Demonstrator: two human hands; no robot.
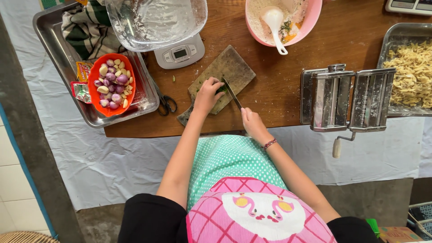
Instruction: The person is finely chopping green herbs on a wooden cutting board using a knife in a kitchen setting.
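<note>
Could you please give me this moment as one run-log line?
left hand: pressing greens on cutting board | right hand: holding knife, blade at greens

Green polka-dot and pink checked apron (234, 180); black short sleeves; beaded bracelet (269, 144) on right wrist.

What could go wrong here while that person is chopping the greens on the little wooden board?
The left hand presses the greens right beside the knife blade, so a slip of the right hand might nick a finger. The cutting board lies at an angle on the table, which looks floury, and might slide. The scissors lie near the left elbow's path.
</note>
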